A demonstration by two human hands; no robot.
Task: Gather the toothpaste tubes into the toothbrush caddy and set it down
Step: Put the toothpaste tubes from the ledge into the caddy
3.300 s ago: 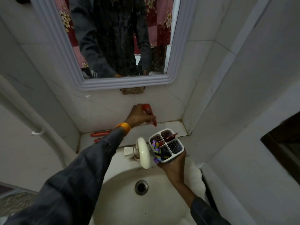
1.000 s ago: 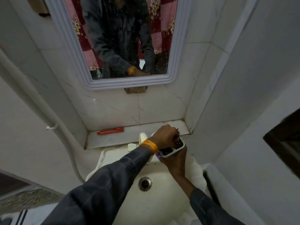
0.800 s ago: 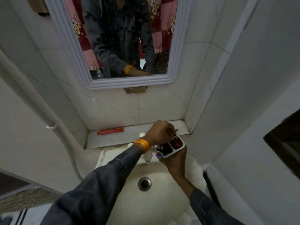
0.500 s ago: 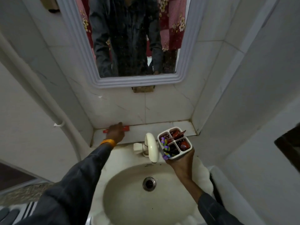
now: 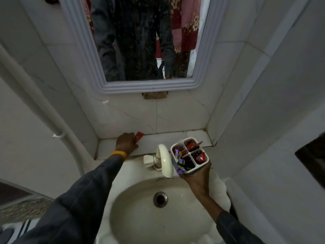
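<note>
You stand at a cream basin [image 5: 140,217] in a white tiled corner, a mirror [image 5: 140,41] above the ledge [image 5: 167,140]. Your left hand [image 5: 127,142] rests on the ledge, its fingers closed over a red toothpaste tube [image 5: 138,136]. Your right hand [image 5: 195,176] grips the white toothbrush caddy [image 5: 190,154] from below, beside the tap [image 5: 164,160], red tubes in its compartments.

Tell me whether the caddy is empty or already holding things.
Holding things: the caddy, in the right hand, shows red tubes in its compartments.
</note>
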